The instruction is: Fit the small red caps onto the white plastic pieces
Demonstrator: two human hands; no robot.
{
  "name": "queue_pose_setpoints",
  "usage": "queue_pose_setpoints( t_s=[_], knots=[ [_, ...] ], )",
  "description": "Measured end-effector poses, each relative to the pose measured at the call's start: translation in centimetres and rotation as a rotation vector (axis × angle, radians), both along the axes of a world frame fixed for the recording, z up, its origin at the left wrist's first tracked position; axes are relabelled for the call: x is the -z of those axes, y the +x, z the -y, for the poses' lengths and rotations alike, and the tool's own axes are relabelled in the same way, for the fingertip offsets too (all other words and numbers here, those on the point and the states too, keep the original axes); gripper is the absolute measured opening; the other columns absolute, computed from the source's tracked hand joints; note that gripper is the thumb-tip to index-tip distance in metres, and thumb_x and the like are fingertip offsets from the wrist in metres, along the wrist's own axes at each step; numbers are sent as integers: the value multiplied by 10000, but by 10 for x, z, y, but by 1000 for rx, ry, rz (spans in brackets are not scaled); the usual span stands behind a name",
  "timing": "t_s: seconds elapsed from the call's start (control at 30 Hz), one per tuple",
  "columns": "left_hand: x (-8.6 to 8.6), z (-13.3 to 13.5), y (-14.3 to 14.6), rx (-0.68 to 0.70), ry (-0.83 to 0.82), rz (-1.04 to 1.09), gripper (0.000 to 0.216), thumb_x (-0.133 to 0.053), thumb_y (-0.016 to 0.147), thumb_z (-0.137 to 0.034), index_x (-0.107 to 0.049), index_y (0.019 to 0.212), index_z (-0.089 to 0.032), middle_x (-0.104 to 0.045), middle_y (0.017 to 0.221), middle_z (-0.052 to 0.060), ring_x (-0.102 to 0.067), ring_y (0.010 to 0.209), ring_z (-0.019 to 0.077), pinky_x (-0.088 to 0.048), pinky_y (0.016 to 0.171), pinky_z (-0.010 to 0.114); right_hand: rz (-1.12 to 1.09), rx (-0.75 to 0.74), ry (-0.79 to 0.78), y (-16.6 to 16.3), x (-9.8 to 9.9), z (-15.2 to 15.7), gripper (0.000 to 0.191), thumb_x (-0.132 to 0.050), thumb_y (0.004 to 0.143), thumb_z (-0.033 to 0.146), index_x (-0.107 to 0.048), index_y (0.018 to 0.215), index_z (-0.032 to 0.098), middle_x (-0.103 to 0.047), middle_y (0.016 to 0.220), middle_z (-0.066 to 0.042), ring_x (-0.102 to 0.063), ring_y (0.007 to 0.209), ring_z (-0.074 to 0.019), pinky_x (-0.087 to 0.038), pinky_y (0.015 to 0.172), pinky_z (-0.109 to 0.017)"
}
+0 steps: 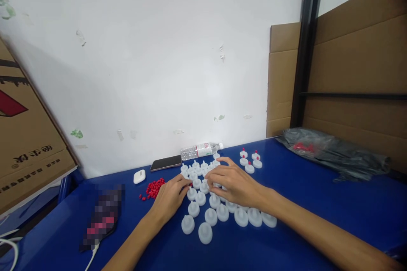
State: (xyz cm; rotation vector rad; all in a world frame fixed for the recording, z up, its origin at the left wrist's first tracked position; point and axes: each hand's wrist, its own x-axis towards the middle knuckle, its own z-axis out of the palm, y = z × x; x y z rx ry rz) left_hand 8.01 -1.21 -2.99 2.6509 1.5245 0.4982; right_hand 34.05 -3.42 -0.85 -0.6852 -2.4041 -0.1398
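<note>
Several white plastic caps [210, 216] stand in a cluster on the blue table [302, 190]. My left hand [170, 197] rests at the cluster's left edge, fingers curled and pinching something small I cannot make out. A pile of small red plugs [154, 188] lies just to its left. My right hand [232, 182] lies over the middle of the cluster, its fingers bent down onto the caps. A few caps fitted with red plugs [249, 161] sit apart at the back right.
A water bottle [200, 150] lies by the white wall, with a phone [165, 163] and a white earbud case [139, 176] to its left. A grey plastic bag [333, 152] lies at the right. Cardboard boxes [25, 135] stand left and right.
</note>
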Motion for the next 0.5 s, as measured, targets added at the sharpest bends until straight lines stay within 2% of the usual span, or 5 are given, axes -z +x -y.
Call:
queue_pose_setpoints(
  t_s=[0.17,0.3,0.5],
  knots=[
    [-1,0,1,0,1,-14,296,-450,972,-232,-717,1099,-259,-685,1105,52,-664,988,209,-482,789,278,6,9,6,0,0,1,110,-544,961,153,-625,952,228,-739,967,8,-686,883,-148,-272,1144,-482],
    [-6,1,-3,-10,39,21,217,-492,960,-280,-697,1011,-231,-698,1007,41,-671,882,206,-480,747,290,6,4,32,-1,0,0,114,-539,959,136,-614,937,220,-732,986,-1,-682,883,-148,-298,1128,-490],
    [-21,9,-7,-38,90,286,192,-529,952,-344,-667,958,-210,-724,816,-3,-608,586,132,-466,585,247,-47,27,42,0,-4,2,89,-606,931,152,-585,994,212,-666,1125,-74,-641,1032,-212,-491,924,-400]
  ],
)
